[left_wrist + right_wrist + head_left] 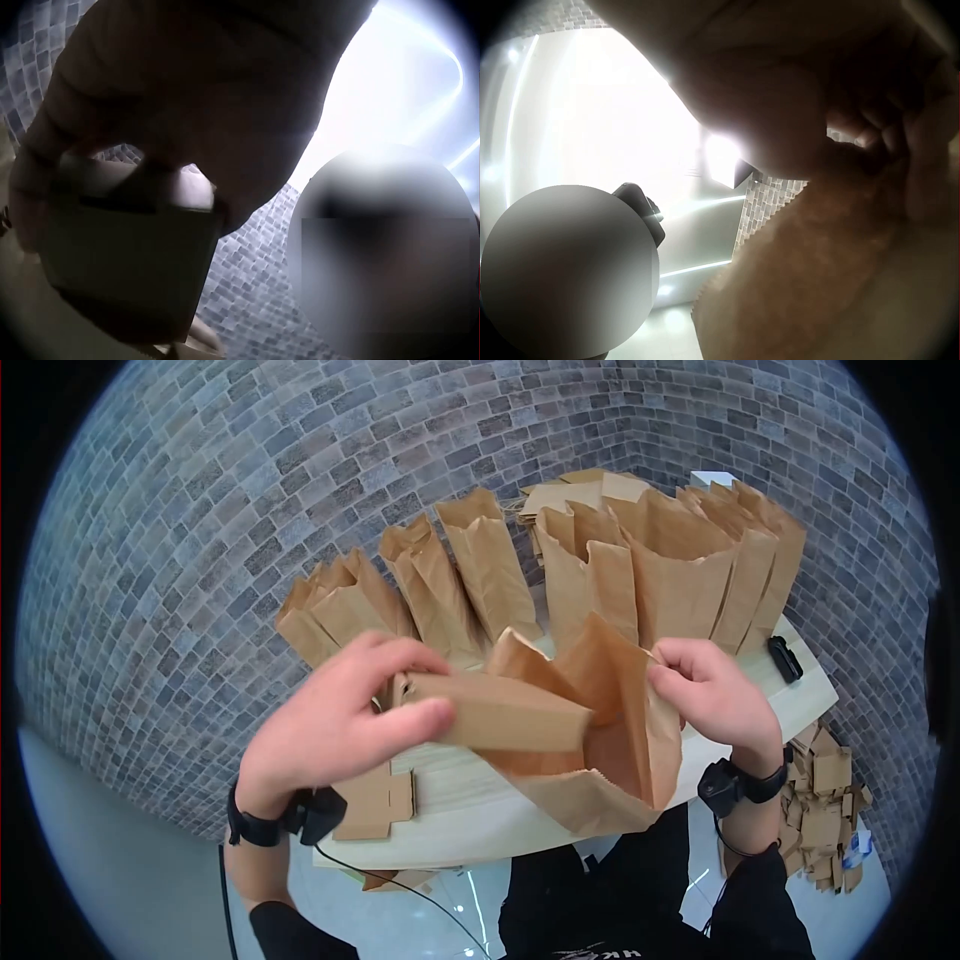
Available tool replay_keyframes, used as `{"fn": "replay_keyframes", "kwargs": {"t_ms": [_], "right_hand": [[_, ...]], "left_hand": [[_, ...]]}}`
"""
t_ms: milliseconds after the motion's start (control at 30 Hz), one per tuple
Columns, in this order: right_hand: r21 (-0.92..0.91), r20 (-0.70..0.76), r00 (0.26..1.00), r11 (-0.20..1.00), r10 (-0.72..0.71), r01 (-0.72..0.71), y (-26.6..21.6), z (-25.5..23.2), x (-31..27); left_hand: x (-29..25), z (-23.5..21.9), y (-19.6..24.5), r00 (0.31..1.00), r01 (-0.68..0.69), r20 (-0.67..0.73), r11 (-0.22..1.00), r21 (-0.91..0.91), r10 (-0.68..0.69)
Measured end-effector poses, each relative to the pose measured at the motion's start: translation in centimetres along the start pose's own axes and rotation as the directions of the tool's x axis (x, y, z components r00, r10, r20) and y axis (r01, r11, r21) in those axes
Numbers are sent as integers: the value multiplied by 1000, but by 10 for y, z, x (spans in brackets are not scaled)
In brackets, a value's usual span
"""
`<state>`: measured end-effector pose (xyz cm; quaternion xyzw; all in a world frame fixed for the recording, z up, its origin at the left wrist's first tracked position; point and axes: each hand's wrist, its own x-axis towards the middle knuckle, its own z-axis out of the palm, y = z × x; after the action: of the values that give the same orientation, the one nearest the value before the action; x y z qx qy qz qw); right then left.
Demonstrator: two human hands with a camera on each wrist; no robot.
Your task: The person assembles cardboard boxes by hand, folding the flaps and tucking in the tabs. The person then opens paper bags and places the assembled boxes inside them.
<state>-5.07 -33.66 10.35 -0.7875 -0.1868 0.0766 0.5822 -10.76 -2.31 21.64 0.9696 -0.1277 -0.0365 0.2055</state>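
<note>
The left hand [345, 710] grips one end of a small brown cardboard box [510, 712], whose far end reaches into the mouth of an open paper bag [600, 800]. Thumb and fingers of the right hand [715, 688] pinch the bag's right upper edge. In the left wrist view, the box [135, 262] sits dark beneath the left hand [187, 90]. The right wrist view has the right hand [780, 97] holding the bag's paper [802, 262]. What lies at the bottom of the bag is hidden.
Several upright paper bags [680, 575] stand along the table's [460, 800] back. Flat cardboard [375, 805] lies at the front left, a black object [785, 659] at the right. More cardboard [822, 810] is heaped on the floor at the right.
</note>
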Motion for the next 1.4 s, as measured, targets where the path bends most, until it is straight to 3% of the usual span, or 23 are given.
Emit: {"fn": "replay_keyframes", "kwargs": {"t_ms": [33,67,133,167,200,267,300,367,467,633,667,733,767,833,900,933,1000,1133,1200,1233,1333,1367,1400], "right_hand": [[-2,2,1000,1000,4,-4,-1,2,-2],[23,-7,1000,1000,12,-12,-4,5,-4],[46,-3,1000,999,10,-10,-5,10,-4],[43,5,1000,999,-6,6,-3,13,-3],[39,16,1000,999,-21,20,-2,15,-2],[51,28,999,998,-26,24,-1,21,-1],[70,-1,999,997,-43,43,1,21,-1],[83,-29,998,995,-59,61,5,18,0],[139,-60,997,988,-55,63,13,10,-3],[161,-48,997,985,-59,66,25,-1,-6],[163,-44,997,984,-60,67,27,-2,-6],[170,-54,997,984,-46,55,32,-4,-6],[166,-51,997,984,-52,60,35,-7,-6],[79,-139,988,994,-71,82,42,-13,-10],[100,-122,989,990,-84,96,35,-17,-20],[136,-125,988,985,-91,108,33,-19,-22],[134,-133,988,986,-79,97,42,-22,-14],[128,-225,968,988,110,-82,50,-32,3],[-14,-80,996,999,-49,48,40,-24,2],[36,-33,997,997,-68,69,25,-17,-7],[160,23,999,987,-35,31,19,-24,7],[269,-46,999,963,16,-3,30,-25,22],[264,-51,999,964,5,9,36,-24,22]], "left_hand": [[5,5,-1,992,-19,-122,988,156,38],[11,6,6,992,-16,-123,988,153,35],[25,1,28,989,138,22,973,182,-145],[30,4,37,999,40,20,977,208,-45],[37,10,44,998,53,12,978,204,-57],[52,23,53,974,-224,92,936,273,206],[61,24,57,977,-213,83,941,262,198],[75,22,65,951,-86,309,933,351,-29],[71,2,66,960,90,229,949,302,-164],[95,27,-41,980,192,76,979,-73,-186],[101,52,-72,979,202,54,963,-181,-196],[114,119,-127,988,149,-24,972,-180,-156],[122,165,-155,981,174,-78,983,-61,-178],[120,222,-159,968,216,-139,976,36,-209],[118,251,-144,864,500,-49,865,-36,-501],[121,261,-142,859,507,-50,860,-50,-509],[125,280,-143,809,565,-200,825,0,-553],[114,294,-164,826,537,-207,844,4,-524],[102,300,-191,851,462,-209,876,-137,-481],[101,304,-202,872,468,-195,882,58,-449],[95,282,-212,862,489,-174,871,46,-475],[90,268,-215,864,486,-181,873,47,-471],[81,248,-216,879,412,-174,891,-190,-444]]}}
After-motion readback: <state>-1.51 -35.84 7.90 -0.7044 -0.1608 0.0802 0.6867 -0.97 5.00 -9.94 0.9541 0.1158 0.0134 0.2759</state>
